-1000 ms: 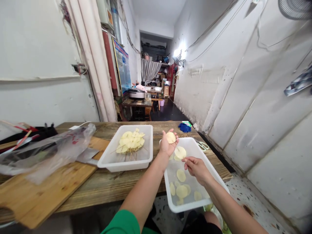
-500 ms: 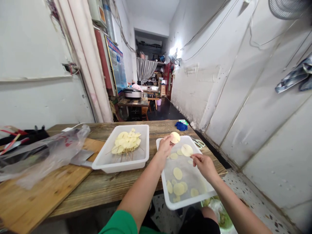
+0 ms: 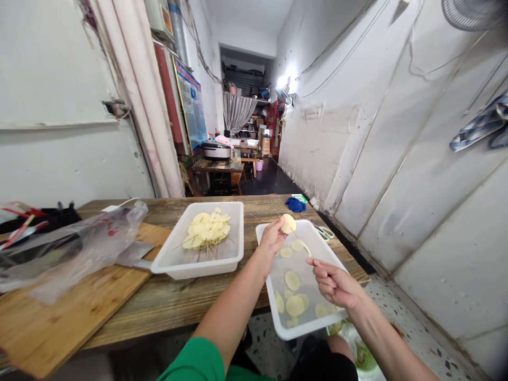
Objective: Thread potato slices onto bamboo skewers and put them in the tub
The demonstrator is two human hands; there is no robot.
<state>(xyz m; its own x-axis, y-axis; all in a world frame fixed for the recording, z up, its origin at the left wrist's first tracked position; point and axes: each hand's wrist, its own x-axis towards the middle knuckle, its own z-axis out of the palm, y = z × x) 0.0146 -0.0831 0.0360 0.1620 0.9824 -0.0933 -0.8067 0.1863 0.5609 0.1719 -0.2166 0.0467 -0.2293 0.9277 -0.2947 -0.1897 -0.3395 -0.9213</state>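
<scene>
My left hand (image 3: 272, 239) is closed on a round, pale yellow slice, likely potato (image 3: 289, 224), held up above the far end of the right white tray (image 3: 294, 332). My right hand (image 3: 335, 284) pinches the end of a thin wooden skewer. A second slice (image 3: 306, 248) sits on that skewer, seen nearly edge-on. The two slices are apart. Several loose slices (image 3: 296, 306) lie in the tray beneath my hands. In the left white tray (image 3: 240, 233) is a pile of skewered slices (image 3: 208, 228), their sticks pointing towards me.
On the left, a wooden board (image 3: 99, 296) carries a knife (image 3: 137, 255) and a crumpled plastic bag (image 3: 91, 238). Scissors (image 3: 325, 233) and a blue cloth (image 3: 296, 205) lie beyond the right tray. A bag of scraps (image 3: 361, 352) stands below the table's right edge.
The skewered slice in my right hand has turned from face-on to nearly edge-on, and that hand has moved slightly down and right. My left hand has barely shifted.
</scene>
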